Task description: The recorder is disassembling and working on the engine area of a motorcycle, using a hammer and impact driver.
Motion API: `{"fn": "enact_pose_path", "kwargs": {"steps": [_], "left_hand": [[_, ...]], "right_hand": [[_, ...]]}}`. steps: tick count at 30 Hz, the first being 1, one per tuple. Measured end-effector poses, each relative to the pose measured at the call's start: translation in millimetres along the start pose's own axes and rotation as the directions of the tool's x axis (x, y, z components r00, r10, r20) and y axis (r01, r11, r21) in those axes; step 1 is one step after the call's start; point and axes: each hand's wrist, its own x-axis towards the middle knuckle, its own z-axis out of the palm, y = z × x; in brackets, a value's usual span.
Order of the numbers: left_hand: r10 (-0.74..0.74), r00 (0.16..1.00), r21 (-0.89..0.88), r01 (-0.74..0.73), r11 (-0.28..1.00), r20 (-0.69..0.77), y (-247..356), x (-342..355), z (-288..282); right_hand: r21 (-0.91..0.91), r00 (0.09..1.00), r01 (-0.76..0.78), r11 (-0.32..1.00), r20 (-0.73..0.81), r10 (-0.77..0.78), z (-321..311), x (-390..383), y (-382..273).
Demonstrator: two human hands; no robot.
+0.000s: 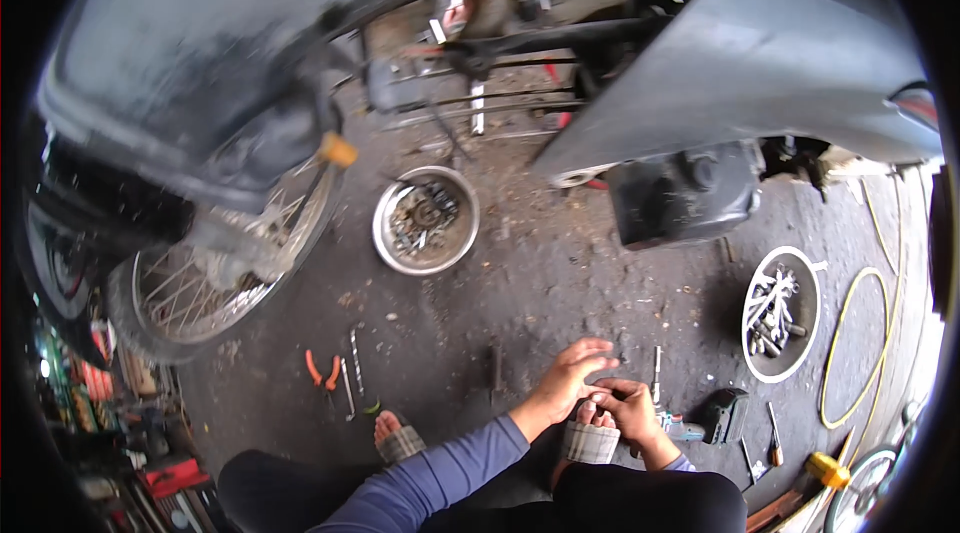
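In the head view my left hand [573, 382] is at lower centre above my right foot, fingers stretched apart, its thumb touching my right hand's fingertips. My right hand [627, 411] has curled fingers pinched at that thumb; whatever they hold is too small or hidden to make out. Just beside it lies a cordless drill [722, 418], partly hidden by the hand, with a slim metal rod [657, 370] upright in the picture behind. Orange-handled pliers [322, 373], a wrench [348, 389] and a drill bit [358, 358] lie on the floor to the left.
A partly dismantled motorbike spans the top: grey body panels [760, 53], front wheel [165, 293], black housing [682, 195]. A steel bowl of small parts [426, 220], a bowl of sockets and wrenches [775, 313], a screwdriver [775, 438] and yellow hose [830, 373] lie around.
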Motion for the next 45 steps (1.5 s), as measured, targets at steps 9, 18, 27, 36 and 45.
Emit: {"fn": "enact_pose_path", "kwargs": {"steps": [9,18,27,36,45], "left_hand": [[-0.046,0.958,0.959,-0.282,0.036,0.283,43,-45,-77],[-0.09,0.969,0.686,0.095,-0.722,-0.229,149,-86,-188],[-0.104,0.989,0.914,0.052,-0.402,-0.102,100,-53,-82],[-0.206,0.974,0.962,-0.145,-0.233,0.097,62,-18,-37],[-0.204,0.962,0.915,-0.242,-0.322,0.182,52,-14,6]], "right_hand": [[-0.79,0.856,0.113,0.603,-0.231,-0.462,-57,-1,26],[-0.735,0.88,-0.277,0.619,-0.452,-0.142,-130,-46,78],[-0.719,0.765,-0.465,0.517,-0.62,-0.175,-176,-93,124],[0.359,0.862,-0.152,0.921,-0.408,0.301,-234,-78,21],[-0.731,0.538,-0.35,0.585,-0.669,-0.513,-310,20,-34]]}}
